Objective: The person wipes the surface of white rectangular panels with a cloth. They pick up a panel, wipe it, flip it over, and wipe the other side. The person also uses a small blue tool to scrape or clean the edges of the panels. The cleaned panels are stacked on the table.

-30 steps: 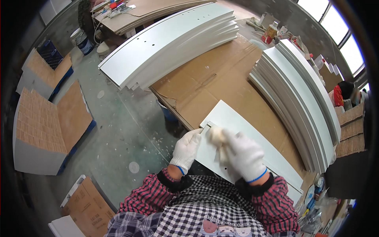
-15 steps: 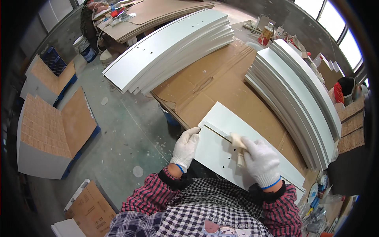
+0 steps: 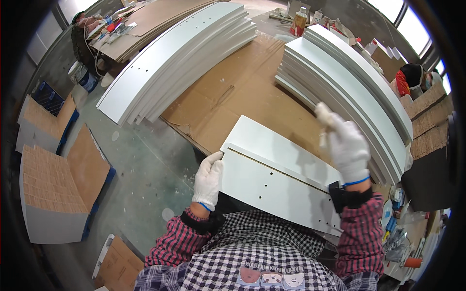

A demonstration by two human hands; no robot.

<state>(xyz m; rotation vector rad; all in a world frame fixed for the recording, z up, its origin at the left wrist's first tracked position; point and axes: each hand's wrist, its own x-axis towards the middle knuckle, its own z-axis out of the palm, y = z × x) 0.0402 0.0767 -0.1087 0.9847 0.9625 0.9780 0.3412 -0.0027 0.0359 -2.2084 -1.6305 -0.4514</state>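
Note:
My left hand [image 3: 208, 180], in a white glove, grips the near left edge of a white curved panel [image 3: 276, 174] that lies tilted over the cardboard-covered table [image 3: 233, 97]. The panel has a narrow groove along it and several small holes. My right hand [image 3: 345, 145], also gloved, is raised above the panel's right part and holds a pale rag [image 3: 324, 116]. Both sleeves are red checked.
A stack of white curved panels [image 3: 174, 58] lies at the far left of the table, another stack [image 3: 349, 82] at the right. Boxes with brown tops [image 3: 63, 179] stand on the green floor at left. A person in red [image 3: 412, 77] is at the far right.
My right hand has lifted off the panel and moved up and to the right with the rag. The left hand stays on the panel's edge, and the panel now tilts toward me.

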